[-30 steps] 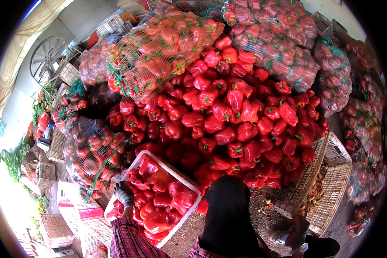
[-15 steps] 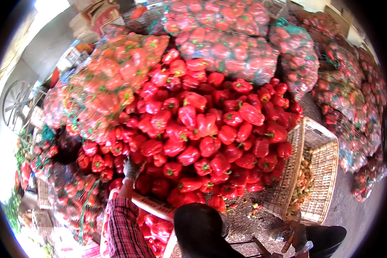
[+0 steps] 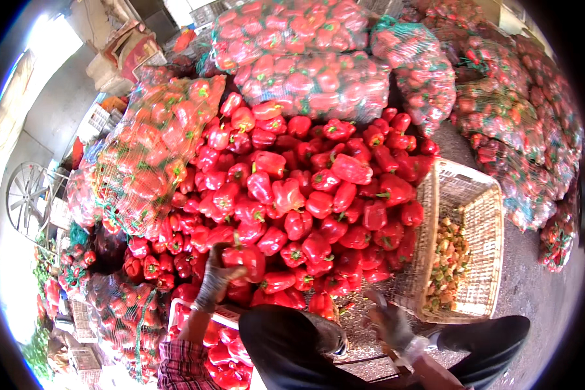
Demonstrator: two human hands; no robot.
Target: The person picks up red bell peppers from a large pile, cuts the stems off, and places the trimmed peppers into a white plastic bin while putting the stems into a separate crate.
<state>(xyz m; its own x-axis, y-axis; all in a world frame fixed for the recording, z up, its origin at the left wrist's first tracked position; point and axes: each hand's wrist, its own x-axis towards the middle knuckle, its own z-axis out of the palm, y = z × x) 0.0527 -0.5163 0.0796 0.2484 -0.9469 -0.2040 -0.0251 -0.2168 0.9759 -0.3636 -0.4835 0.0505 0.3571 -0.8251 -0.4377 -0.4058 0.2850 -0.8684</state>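
Observation:
My gloved left hand (image 3: 216, 277) is wrapped round a red bell pepper (image 3: 245, 259) with a green stem, at the lower front of a big heap of loose red peppers (image 3: 318, 205). Below that hand, a white plastic crate (image 3: 225, 314) of red peppers is partly hidden by my forearm and dark-clad knee (image 3: 273, 338). My gloved right hand (image 3: 391, 329) is low on the right, between my knees and near a cream lattice crate (image 3: 474, 247) with pale scraps (image 3: 446, 266) in it; its fingers are blurred, and I cannot make out whether they hold anything.
Mesh sacks of peppers stand behind the heap (image 3: 309, 84), at its left (image 3: 143, 156) and along the right (image 3: 500, 130). A spoked wheel (image 3: 29, 201) and stacked crates are at the far left, by a wall (image 3: 49, 104). Gritty floor (image 3: 526, 279) shows at the right.
My left hand has moved up from the white crate into the heap and now grips a pepper. My right hand has risen and shifted left. The view has swung, shifting the scene.

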